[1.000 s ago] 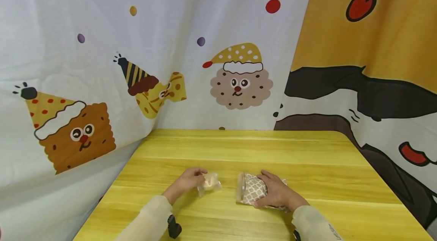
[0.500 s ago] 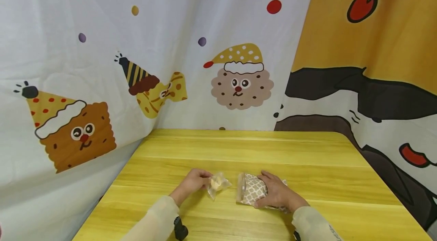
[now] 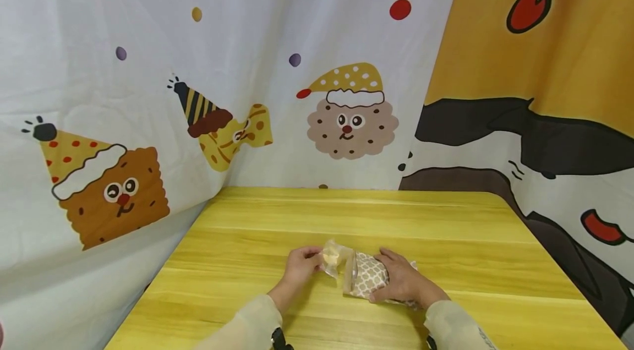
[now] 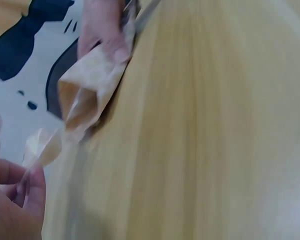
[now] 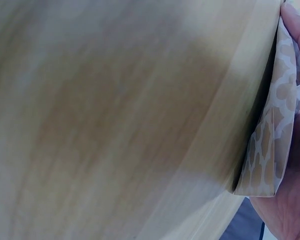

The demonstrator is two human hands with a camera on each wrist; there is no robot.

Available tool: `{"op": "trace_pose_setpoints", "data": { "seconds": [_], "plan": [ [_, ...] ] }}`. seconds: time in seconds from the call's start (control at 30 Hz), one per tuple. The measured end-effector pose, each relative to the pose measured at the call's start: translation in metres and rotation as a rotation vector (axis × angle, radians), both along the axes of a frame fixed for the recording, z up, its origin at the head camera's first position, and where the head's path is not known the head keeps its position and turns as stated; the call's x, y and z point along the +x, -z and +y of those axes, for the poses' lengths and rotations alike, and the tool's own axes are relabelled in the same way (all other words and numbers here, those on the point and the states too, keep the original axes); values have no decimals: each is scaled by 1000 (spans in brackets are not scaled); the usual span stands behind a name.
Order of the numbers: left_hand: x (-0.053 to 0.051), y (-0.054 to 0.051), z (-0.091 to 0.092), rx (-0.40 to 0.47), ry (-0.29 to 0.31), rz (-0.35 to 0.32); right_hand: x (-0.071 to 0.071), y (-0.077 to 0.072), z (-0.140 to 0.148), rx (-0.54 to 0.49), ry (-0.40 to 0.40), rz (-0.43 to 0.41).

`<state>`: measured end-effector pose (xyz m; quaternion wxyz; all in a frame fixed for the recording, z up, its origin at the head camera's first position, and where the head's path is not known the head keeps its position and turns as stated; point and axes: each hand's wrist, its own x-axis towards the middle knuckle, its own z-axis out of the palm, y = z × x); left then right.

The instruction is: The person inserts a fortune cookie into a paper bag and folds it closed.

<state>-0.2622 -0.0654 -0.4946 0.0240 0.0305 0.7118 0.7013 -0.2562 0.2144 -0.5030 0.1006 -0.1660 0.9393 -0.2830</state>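
Note:
My left hand (image 3: pixel 299 271) pinches the edge of a small clear packet (image 3: pixel 331 256) with something pale yellow inside. The packet is at the left, open end of a brown-and-white patterned paper bag (image 3: pixel 369 274) lying on its side. Over the bag's right part, my right hand (image 3: pixel 402 279) grips it with thumb and fingers spread to either side. In the left wrist view the bag's mouth (image 4: pixel 82 107) gapes towards the packet (image 4: pixel 42 146), held between thumb and finger of the left hand (image 4: pixel 17 200). The right wrist view shows the bag's folded end (image 5: pixel 262 160) against the palm.
The yellow wood-grain table (image 3: pixel 356 218) lies under both hands. A white curtain (image 3: pixel 247 9) printed with cartoon biscuits hangs behind it and down its left side, with an orange, black and white part (image 3: pixel 495 64) at the right.
My left hand has moved right with the clear packet, from apart from the bag to its opening. The right hand and the bag have stayed in place.

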Motion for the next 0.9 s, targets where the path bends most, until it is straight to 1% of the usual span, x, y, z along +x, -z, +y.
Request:
{"op": "trace_pose_setpoints", "data": {
  "seconds": [0.1, 0.17, 0.3, 0.43, 0.53, 0.63, 0.77, 0.9],
  "plan": [
    [5, 5, 13, 24, -57, 0, 0, 0, 0, -3, -3, 4],
    [8, 8, 21, 21, -87, -1, 0, 0, 1, -8, -4, 5],
    [13, 14, 32, -20, -123, -5, -2, 2, 2, -19, -5, -12],
    [18, 16, 33, -79, -149, 9, -4, 3, 2, -15, -6, -17],
    [19, 16, 30, -78, -145, 2, -3, 3, 1, -2, -4, 7],
    [20, 15, 28, -42, -125, -25, -1, 2, 1, 4, -6, 23],
    [23, 14, 30, -17, -107, -48, 0, 2, 1, -3, -10, 19],
    [23, 14, 34, -18, -86, -47, 0, 3, 1, -3, -5, 13]
  ]
}}
